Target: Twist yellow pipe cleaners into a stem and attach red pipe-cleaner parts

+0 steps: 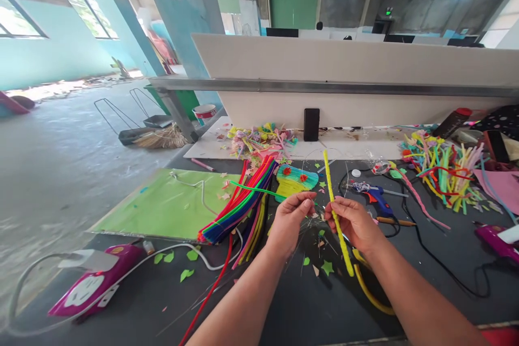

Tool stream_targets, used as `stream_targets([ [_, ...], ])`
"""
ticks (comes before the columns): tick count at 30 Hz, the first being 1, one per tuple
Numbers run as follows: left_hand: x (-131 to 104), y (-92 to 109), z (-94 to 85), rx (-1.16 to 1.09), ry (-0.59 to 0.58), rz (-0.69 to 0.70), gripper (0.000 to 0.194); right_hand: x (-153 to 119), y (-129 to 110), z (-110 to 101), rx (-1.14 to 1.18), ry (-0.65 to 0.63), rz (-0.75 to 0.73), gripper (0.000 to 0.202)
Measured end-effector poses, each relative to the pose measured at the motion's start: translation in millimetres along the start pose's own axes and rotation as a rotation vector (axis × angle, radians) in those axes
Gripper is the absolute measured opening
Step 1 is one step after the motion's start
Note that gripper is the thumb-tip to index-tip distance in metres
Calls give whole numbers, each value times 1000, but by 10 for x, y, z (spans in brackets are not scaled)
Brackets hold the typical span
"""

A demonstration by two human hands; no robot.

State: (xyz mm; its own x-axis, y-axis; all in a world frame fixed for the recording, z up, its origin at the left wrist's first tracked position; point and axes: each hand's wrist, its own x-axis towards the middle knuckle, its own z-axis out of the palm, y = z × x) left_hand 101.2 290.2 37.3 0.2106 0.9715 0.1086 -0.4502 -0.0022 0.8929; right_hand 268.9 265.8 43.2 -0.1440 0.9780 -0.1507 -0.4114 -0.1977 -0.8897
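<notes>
My right hand (352, 221) is closed around a fuzzy yellow pipe cleaner stick (329, 178), held nearly upright and leaning slightly. Beside it, my left hand (291, 221) is pinched, thumb against fingers; what it grips is too thin to make out. A green pipe cleaner (257, 190) runs up to the back of that hand, and I cannot tell whether it is held. Behind the left hand lies a flat yellow and turquoise pipe cleaner piece (298, 179) with red spots. A bundle of coloured pipe cleaners (239, 211) rests to the left.
A blue glue gun (379, 201) lies right of my hands, with purple hot tools (99, 281) at the left. Cut pipe cleaner heaps (446, 167) and a black phone (311, 124) are farther back. A green sheet (162, 203) covers the left side; cables and paper scraps are scattered around.
</notes>
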Motion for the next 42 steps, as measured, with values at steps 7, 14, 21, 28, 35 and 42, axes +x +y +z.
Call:
stream_targets([
  [7,-22,22,-15,-29,-87,74,8,26,16,-28,13,-75,57,19],
  [14,-27,6,-8,-9,-84,163,5,17,40,-30,19,-97,69,19],
  [21,-41,-12,-4,-44,-64,159,7,11,23,-21,-30,-76,78,24],
  [28,20,10,-43,-59,10,41,11,-65,-53,69,-390,95,-132,27],
  [35,76,11,-50,-2,99,68,15,-111,-38,96,-679,188,-247,29],
  [42,66,12,-28,10,124,30,15,-83,37,89,-709,234,-304,27],
])
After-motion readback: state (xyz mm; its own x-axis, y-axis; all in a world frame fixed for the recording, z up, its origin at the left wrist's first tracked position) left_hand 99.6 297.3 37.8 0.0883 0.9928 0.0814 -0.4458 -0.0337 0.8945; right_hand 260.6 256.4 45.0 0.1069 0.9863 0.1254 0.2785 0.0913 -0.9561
